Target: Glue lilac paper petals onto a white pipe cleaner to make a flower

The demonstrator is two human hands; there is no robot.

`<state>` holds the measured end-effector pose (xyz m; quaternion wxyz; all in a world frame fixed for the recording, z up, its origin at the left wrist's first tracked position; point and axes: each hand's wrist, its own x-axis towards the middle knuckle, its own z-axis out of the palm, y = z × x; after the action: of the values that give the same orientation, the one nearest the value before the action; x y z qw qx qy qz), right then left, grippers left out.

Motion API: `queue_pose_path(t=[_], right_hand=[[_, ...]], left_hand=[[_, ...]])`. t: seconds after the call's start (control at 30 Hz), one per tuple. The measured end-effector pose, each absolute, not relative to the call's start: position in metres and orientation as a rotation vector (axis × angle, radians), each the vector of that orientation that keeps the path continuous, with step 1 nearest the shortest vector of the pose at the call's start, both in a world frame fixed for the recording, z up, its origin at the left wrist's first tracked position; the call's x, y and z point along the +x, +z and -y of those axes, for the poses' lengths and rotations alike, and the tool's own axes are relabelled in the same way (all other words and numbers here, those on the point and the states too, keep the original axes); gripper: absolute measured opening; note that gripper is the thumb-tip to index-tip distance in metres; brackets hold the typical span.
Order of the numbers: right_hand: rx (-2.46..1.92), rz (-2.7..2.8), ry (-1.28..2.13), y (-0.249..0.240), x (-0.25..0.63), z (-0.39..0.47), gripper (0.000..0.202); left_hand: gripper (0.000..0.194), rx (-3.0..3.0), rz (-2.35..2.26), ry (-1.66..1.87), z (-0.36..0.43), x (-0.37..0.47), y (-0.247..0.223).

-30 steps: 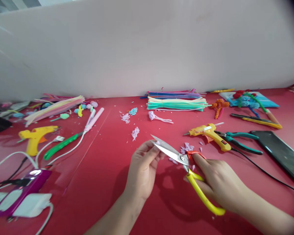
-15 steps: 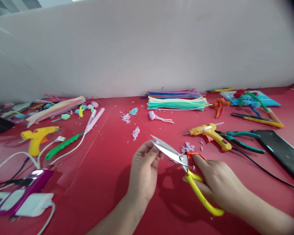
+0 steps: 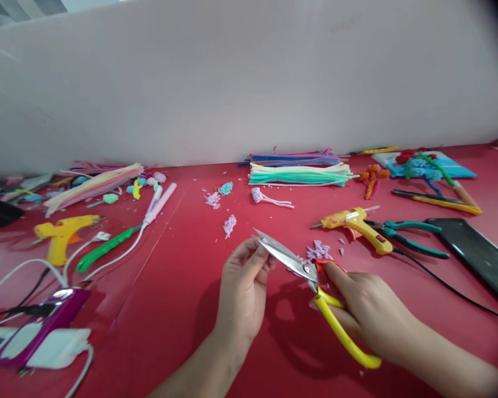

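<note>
My right hand (image 3: 363, 307) is closed round the red and yellow handles of a pair of scissors (image 3: 288, 257), whose blades point up and left. The blade tips lie at the fingertips of my left hand (image 3: 247, 282). That hand is pinched, and what it holds, if anything, is hidden behind the blades and fingers. Small lilac clippings (image 3: 318, 250) lie on the red table just beyond the scissors' pivot. Farther off are a small lilac fuzzy piece (image 3: 229, 225) and a lilac bud with thin stems (image 3: 269, 199).
Pipe-cleaner bundles (image 3: 299, 174) lie by the white wall. To the right are a yellow glue gun (image 3: 357, 224), pliers (image 3: 410, 237) and a phone (image 3: 475, 257). On the left are another glue gun (image 3: 62, 235), a green-handled tool (image 3: 110, 249) and a purple power strip (image 3: 56, 315).
The scissors' handles have shifted very slightly, with the blades still at my left fingertips. Otherwise the hands and the things on the table look much the same.
</note>
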<state>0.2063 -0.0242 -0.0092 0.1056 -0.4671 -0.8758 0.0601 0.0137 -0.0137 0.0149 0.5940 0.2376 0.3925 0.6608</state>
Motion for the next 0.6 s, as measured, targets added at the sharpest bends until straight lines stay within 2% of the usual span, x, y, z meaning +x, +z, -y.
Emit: queue_pose_path(t=[0.4, 0.6], right_hand=[[-1.328, 2.567, 0.163, -0.0053, 0.2063, 0.0230, 0.021], [-1.389, 2.553, 0.162, -0.0088, 0.2079, 0.0227, 0.028]], left_hand=[[0.002, 0.536, -0.839, 1.575, 0.0130, 0.0155, 0.0164], [0.002, 0.521, -0.817, 1.561, 0.0136, 0.0139, 0.0168]])
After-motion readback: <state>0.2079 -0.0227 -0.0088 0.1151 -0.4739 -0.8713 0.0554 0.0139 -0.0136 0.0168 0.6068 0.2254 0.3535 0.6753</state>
